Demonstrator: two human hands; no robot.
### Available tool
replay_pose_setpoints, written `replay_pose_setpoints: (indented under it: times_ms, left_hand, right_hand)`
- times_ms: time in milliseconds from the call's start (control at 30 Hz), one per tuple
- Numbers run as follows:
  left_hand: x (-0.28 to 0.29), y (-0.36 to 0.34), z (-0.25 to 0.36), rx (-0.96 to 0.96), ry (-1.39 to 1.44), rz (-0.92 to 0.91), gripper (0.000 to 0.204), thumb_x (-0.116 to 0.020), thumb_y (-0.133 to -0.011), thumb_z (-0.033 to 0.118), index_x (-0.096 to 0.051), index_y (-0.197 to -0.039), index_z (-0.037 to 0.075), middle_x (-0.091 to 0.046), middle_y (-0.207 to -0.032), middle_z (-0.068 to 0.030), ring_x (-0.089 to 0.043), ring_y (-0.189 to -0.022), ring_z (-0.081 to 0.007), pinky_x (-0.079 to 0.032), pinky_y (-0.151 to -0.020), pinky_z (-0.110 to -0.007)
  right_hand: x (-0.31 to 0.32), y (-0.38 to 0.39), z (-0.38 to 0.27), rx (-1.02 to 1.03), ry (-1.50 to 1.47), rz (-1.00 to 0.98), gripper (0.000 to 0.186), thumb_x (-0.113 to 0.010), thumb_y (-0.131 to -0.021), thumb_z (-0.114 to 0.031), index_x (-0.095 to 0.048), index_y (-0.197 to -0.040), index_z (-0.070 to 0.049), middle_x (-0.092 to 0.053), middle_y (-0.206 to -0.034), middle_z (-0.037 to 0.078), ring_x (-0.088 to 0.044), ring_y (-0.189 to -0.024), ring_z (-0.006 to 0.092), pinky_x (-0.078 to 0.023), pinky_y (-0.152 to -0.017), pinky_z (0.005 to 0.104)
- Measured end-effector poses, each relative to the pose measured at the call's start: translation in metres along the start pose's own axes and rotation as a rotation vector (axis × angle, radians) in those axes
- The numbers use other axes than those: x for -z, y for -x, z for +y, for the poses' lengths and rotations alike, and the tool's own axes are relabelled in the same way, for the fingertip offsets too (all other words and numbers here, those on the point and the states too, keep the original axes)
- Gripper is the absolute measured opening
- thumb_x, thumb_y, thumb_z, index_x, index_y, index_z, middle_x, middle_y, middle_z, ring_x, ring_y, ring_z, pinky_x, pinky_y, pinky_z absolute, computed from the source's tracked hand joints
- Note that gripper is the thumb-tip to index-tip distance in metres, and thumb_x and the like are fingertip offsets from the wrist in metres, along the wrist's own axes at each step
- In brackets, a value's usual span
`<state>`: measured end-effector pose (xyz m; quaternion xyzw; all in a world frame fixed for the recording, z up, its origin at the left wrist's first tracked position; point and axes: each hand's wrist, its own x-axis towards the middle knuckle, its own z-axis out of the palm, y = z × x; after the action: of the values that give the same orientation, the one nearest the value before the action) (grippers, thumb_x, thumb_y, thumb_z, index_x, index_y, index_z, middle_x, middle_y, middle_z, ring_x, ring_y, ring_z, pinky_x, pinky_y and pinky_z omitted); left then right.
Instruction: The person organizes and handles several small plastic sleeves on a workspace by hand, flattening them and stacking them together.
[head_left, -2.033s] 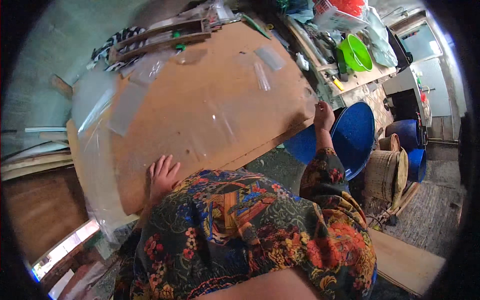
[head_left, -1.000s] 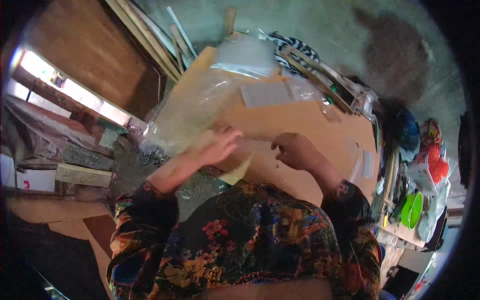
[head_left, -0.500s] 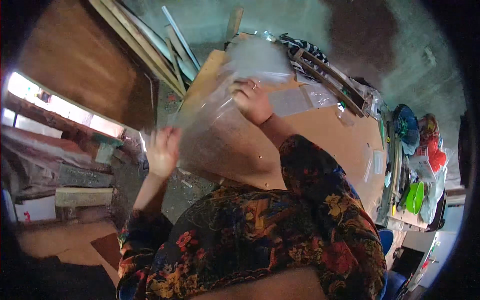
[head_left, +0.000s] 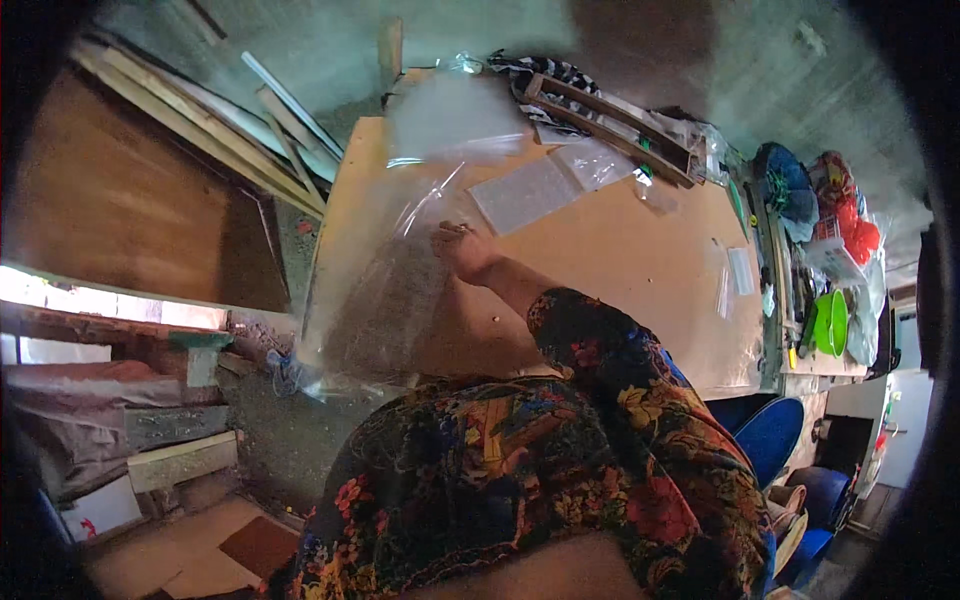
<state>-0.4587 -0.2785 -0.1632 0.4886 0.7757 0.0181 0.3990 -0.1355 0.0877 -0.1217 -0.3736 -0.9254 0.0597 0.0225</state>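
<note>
A wide clear plastic sheet [head_left: 375,300] lies across the left part of the brown tabletop [head_left: 640,280], its left edge hanging past the table. My right hand [head_left: 468,252] rests at the sheet's right side. Its fingers are curled at the plastic, closed on the sheet's edge; the fingertips are partly hidden. My left hand is out of the picture. Beyond the sheet is a whitish stack of clear plastic [head_left: 455,115]. Flat clear plastic packets [head_left: 530,195] lie to the right of my hand.
A narrow wooden frame [head_left: 620,130] lies along the far table edge beside black-and-white cloth [head_left: 545,75]. Long wooden boards [head_left: 200,120] lean at the far left. Right of the table are a green basin [head_left: 829,323], red bags [head_left: 860,240] and blue chairs [head_left: 770,438].
My left hand has dropped out of view. The plastic sheet has gone from being lifted to lying over the table's left side. My right hand has moved nearer and the view has turned.
</note>
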Motion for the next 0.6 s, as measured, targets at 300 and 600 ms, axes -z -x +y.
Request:
replay_pose_setpoints:
  times_ms: [300,600]
  left_hand:
    - [-0.055,0.01,-0.003,0.224,0.142,-0.117,0.042,-0.055,-0.078,0.021,-0.045,-0.118,0.01,-0.051,-0.11,-0.0115,-0.05,-0.1,-0.0282,-0.041,-0.081,-0.039]
    - [-0.058,0.003,0.006,0.234,0.189,-0.14,0.045,-0.056,-0.078,0.024,-0.043,-0.119,0.008,-0.052,-0.108,-0.0115,-0.051,-0.1,-0.028,-0.042,-0.081,-0.039]
  right_hand:
    - [0.02,0.03,0.013,-0.116,-0.231,0.209,0.042,-0.049,-0.075,-0.017,-0.046,-0.116,-0.01,-0.04,-0.126,0.013,-0.036,-0.118,0.0309,-0.03,-0.096,0.0448]
    - [0.012,0.054,0.059,-0.56,-0.107,0.124,0.045,-0.049,-0.081,-0.031,-0.043,-0.121,-0.011,-0.033,-0.132,0.01,-0.031,-0.121,0.0299,-0.029,-0.097,0.0454]
